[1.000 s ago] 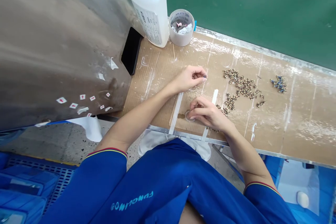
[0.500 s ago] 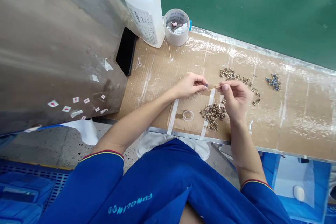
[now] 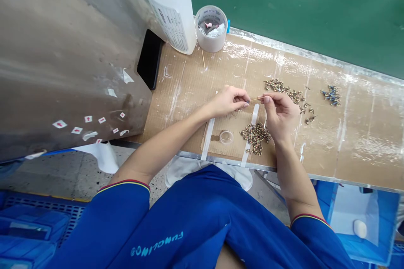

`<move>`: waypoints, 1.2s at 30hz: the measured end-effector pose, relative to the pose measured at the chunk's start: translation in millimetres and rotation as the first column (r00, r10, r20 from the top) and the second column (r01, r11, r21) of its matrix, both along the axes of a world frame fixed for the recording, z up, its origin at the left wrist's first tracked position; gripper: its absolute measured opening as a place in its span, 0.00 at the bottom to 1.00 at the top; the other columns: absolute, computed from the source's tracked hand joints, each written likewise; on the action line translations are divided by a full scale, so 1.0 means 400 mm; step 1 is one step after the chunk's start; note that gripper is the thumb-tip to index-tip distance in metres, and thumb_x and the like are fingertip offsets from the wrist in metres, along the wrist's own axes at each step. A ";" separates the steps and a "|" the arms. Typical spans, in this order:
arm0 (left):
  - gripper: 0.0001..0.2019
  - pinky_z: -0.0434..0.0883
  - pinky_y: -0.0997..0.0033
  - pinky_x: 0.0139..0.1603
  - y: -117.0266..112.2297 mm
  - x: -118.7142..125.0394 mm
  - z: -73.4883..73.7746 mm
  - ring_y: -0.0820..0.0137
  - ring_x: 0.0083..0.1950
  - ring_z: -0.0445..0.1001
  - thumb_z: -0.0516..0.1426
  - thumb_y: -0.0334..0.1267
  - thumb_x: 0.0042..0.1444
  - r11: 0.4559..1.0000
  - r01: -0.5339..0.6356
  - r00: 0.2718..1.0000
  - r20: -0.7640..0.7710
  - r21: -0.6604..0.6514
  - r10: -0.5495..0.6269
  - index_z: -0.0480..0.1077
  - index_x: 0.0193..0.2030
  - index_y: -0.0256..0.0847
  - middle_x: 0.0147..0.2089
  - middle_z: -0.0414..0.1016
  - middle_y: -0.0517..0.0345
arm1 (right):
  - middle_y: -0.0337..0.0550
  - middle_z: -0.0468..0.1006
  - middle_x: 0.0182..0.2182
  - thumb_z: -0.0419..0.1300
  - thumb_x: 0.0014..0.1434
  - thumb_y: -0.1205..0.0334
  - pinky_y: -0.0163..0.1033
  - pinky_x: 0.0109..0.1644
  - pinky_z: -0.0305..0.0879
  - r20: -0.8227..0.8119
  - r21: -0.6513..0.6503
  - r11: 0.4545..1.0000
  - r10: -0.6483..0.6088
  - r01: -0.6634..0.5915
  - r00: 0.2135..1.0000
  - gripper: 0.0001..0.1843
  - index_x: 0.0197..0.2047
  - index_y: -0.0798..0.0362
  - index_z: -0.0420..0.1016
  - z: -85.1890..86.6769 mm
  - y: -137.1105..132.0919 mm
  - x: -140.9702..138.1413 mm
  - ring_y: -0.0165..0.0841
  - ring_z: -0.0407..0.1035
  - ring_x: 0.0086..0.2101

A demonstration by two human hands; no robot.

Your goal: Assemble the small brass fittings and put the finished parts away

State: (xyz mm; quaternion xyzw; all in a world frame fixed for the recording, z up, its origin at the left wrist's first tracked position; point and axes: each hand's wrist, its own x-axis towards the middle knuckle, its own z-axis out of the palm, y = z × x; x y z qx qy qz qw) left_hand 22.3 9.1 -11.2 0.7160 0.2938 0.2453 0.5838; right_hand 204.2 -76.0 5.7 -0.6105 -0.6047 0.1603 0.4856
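My left hand point(image 3: 229, 100) and my right hand point(image 3: 279, 111) meet above a cardboard-covered bench point(image 3: 347, 134). Pinched in the right-hand fingers is a thin wooden stick point(image 3: 256, 99), whose tip reaches the pinched fingertips of the left hand. The left fingers are closed on something too small to make out. Just below the hands lies a heap of small brass parts point(image 3: 255, 136). A small clear round dish point(image 3: 226, 137) sits left of that heap, between two strips of white tape.
More brass parts point(image 3: 284, 88) are strewn to the right, with a small blue-grey cluster point(image 3: 330, 94) beyond. A white bottle point(image 3: 168, 4) and a tape roll holding scraps point(image 3: 211, 28) stand at the back. A metal cabinet point(image 3: 63, 50) walls the left. Blue crates point(image 3: 28, 231) lie below.
My right hand lifted off the clear dish, uncovering the brass heap, and rose to bring the stick to my left fingertips. Over the last half second both hands barely moved.
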 end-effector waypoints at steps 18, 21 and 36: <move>0.05 0.67 0.72 0.39 -0.003 -0.001 0.008 0.73 0.34 0.73 0.61 0.27 0.58 1.000 -0.001 1.000 -0.028 0.002 0.001 0.80 0.38 0.35 0.32 0.79 0.57 | 0.42 0.85 0.33 0.60 0.69 0.46 0.44 0.40 0.75 0.065 -0.051 0.999 0.019 -0.016 0.998 0.16 0.39 0.48 0.80 0.016 -0.001 -0.008 0.35 0.78 0.32; 0.04 0.66 0.73 0.38 -0.003 -0.001 0.009 0.74 0.33 0.72 0.62 0.27 0.57 1.000 -0.008 1.000 -0.027 0.015 0.008 0.80 0.37 0.34 0.32 0.78 0.58 | 0.42 0.84 0.32 0.60 0.69 0.48 0.43 0.40 0.75 0.088 -0.030 0.999 0.030 -0.027 0.996 0.14 0.39 0.48 0.80 0.018 -0.002 -0.006 0.34 0.78 0.31; 0.05 0.68 0.73 0.38 0.000 -0.001 0.001 0.73 0.34 0.75 0.62 0.28 0.57 0.999 0.004 1.000 -0.029 0.047 -0.003 0.81 0.38 0.35 0.33 0.81 0.56 | 0.41 0.85 0.33 0.59 0.70 0.52 0.42 0.40 0.74 0.146 -0.016 0.992 0.127 -0.126 0.981 0.12 0.37 0.46 0.80 0.037 0.000 -0.003 0.34 0.79 0.34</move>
